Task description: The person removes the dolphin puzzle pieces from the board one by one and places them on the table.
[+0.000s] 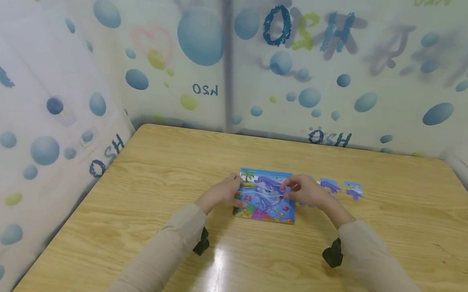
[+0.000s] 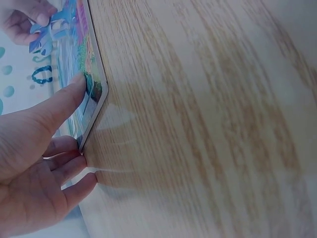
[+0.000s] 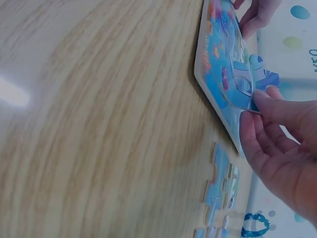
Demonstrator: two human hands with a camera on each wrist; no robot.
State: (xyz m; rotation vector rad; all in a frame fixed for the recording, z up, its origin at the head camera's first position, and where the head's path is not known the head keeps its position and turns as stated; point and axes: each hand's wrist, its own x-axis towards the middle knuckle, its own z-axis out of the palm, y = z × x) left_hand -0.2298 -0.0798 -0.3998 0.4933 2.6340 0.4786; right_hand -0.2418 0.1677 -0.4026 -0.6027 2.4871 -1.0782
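Note:
A jigsaw puzzle board (image 1: 267,215) with a dolphin, palm and sea picture lies flat on the wooden table. My left hand (image 1: 225,191) holds its left side; in the left wrist view the thumb (image 2: 72,96) rests on the picture near a corner, with the other fingers along the edge. Over the board's right part, my right hand (image 1: 310,193) pinches a blue puzzle piece (image 3: 265,77) between thumb and fingers. That piece is tilted up from the picture in the right wrist view, and the right fingertips cover part of it.
Loose puzzle pieces lie right of the board, one group (image 1: 329,185) near the right hand and another piece (image 1: 353,189) farther right. The wooden table (image 1: 163,157) reaches back to a patterned curtain (image 1: 258,86). Dark wrist-worn devices (image 1: 333,253) sit under both forearms.

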